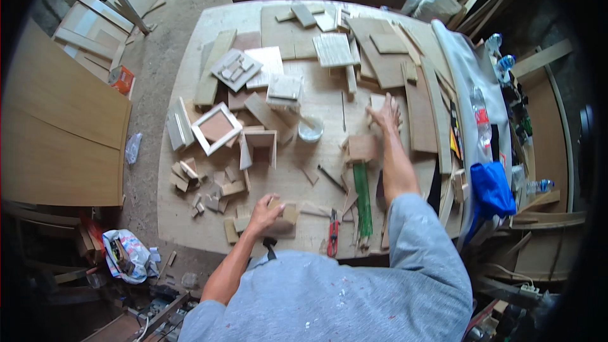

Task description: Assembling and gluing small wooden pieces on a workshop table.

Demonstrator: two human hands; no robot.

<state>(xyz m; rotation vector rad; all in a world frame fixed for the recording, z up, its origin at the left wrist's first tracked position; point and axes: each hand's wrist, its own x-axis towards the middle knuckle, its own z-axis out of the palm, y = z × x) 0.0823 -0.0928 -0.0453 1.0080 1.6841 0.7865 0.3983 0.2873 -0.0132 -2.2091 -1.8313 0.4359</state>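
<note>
Head camera view: I see a person in a grey shirt leaning over a pale tabletop strewn with wood pieces. The left hand lies near the close edge, its fingers bent over a small tan wood block; the fingertips and most of the block's near side are covered, so I cannot tell whether it grips or merely rests there. The right hand reaches farther out, fingers spread at a pale wood block, which is partly hidden under them; whether they have closed on it I cannot make out either. Below that hand, just left of the forearm, sits a small wooden box, with a green strip running from it toward the person. A red utility knife lies near the shirt, which cuts off the tabletop's near edge. Left of centre, a white-edged frame leans among boards, beside an open-sided box. A white tub stands nearby, its contents too blurred to name. Some dark object beside the left forearm is unclear. At right, a blue bag hangs over the side, and the outer corners fade into black.
</note>
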